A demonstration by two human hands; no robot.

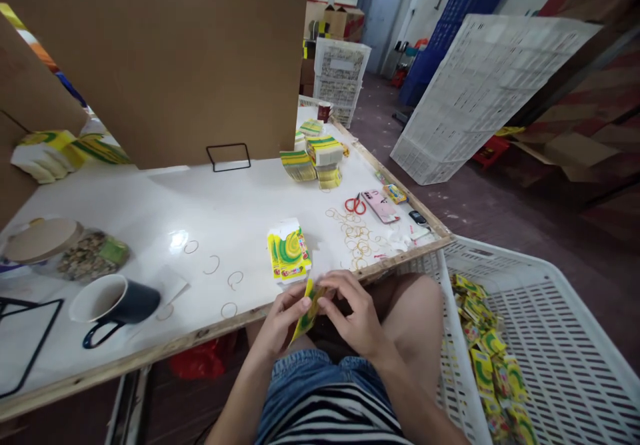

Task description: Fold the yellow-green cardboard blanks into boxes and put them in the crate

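The carton [303, 323] is between the two hands, over the lap, just off the near edge of the table [165, 225]. It stands tilted, turned partly edge-on, so only a narrow strip of its face shows: bright yellow along the left edge, green across the middle, and a darker, brownish patch toward the right hand. Any print on it is too blurred to read, and whether it is open or flat cannot be told.

The left hand [283, 318] grips the carton from the left, thumb on the near face and fingers closed behind. The right hand [354, 308] has its thumb and bent fingers at the right edge; whether they pinch it or only touch it, I cannot tell.

Just beyond the hands lies a pile [290, 251] of yellow cartons with green swirls, red marks near the border and white flaps at the far end. To its right are loose rubber bands [357, 237], with red scissors [355, 206] and a pink phone [380, 206] farther off. Filled packs [493, 358] lie in a white basket [565, 318] at the right; a dark mug [133, 300] stands at the left.
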